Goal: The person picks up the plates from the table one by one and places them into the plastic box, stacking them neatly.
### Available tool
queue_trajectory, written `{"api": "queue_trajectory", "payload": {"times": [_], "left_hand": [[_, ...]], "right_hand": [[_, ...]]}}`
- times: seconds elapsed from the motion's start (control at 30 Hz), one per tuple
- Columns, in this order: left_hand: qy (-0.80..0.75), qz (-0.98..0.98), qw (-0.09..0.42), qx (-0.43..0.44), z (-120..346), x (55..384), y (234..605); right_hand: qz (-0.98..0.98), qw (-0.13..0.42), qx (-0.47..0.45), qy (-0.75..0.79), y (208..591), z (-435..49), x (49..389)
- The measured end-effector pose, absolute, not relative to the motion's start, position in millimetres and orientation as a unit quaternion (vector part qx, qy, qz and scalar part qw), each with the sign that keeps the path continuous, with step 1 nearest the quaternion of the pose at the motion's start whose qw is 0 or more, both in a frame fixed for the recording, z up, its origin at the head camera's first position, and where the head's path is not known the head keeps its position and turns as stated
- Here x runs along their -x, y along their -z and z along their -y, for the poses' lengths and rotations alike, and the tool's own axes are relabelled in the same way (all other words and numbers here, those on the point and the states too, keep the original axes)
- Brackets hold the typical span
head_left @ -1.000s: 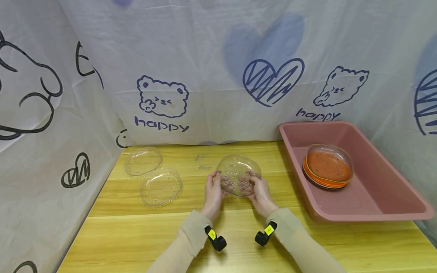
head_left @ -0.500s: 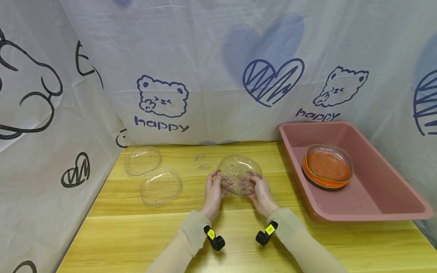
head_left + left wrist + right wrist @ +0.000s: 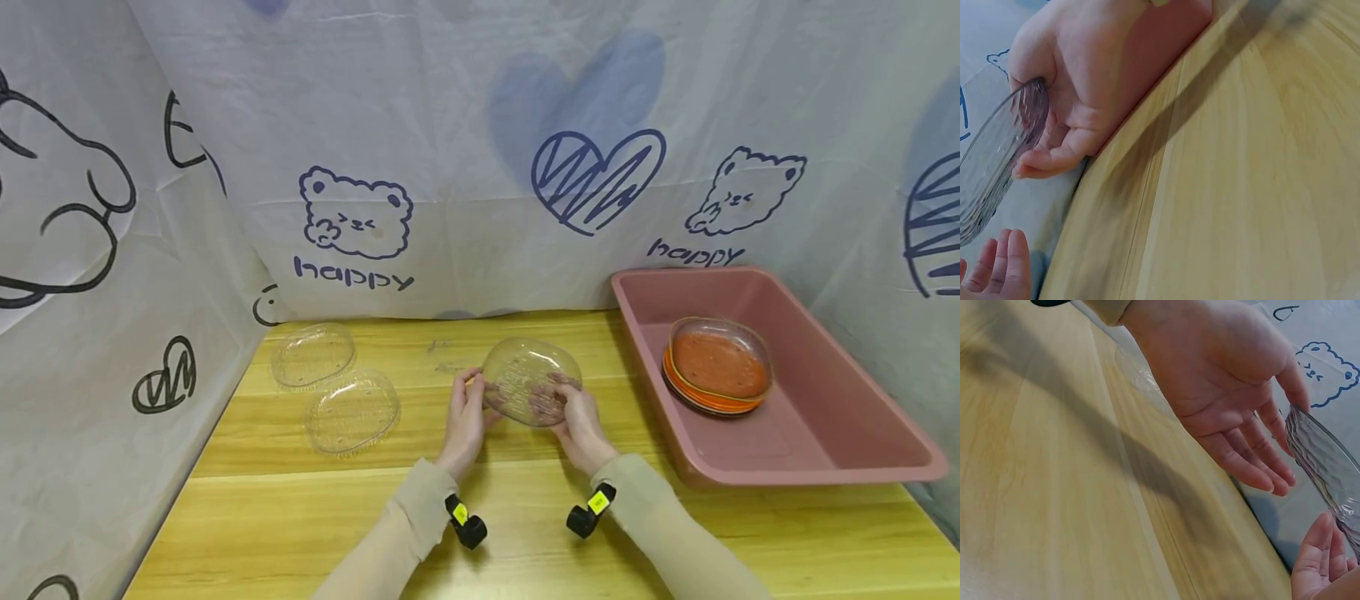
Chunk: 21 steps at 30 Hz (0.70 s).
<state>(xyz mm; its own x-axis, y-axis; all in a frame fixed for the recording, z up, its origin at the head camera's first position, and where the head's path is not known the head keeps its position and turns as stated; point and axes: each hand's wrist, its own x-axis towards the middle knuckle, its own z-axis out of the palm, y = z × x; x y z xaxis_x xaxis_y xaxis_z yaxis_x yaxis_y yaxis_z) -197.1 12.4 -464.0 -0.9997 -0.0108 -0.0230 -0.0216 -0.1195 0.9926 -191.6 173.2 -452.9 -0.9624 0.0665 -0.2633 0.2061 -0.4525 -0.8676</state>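
A clear, rippled oval glass plate point(image 3: 521, 364) is held above the middle of the table, tilted. My left hand point(image 3: 462, 425) pinches its left rim between thumb and index finger, the other fingers extended beneath. My right hand point(image 3: 582, 429) grips its right side, thumb on the near face and fingers showing through the glass. In the left wrist view, the right hand point(image 3: 1079, 81) has the plate point(image 3: 994, 156) in the crook of its thumb. The right wrist view shows the left hand point(image 3: 1222, 394) at the plate's edge point(image 3: 1322, 459).
Two similar clear plates point(image 3: 352, 412) lie at the left on the wooden table point(image 3: 300, 517). On the right stands a pink basin point(image 3: 832, 417) holding a stack of orange and clear dishes point(image 3: 720, 367). Printed white cloth point(image 3: 465, 167) hangs behind and at the sides.
The held plate has shifted slightly right and tilted, its right side now lower. Both hands stay on it, and the wrists have spread a little apart. The other dishes stay put.
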Motion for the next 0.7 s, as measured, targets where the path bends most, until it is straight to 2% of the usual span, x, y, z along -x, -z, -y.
{"api": "queue_trajectory", "payload": {"times": [0.7], "left_hand": [[-0.672, -0.737, -0.012, -0.072, -10, 199, 451]], "right_hand": [[-0.499, 0.013, -0.160, 0.851, 426, -187, 190]]}}
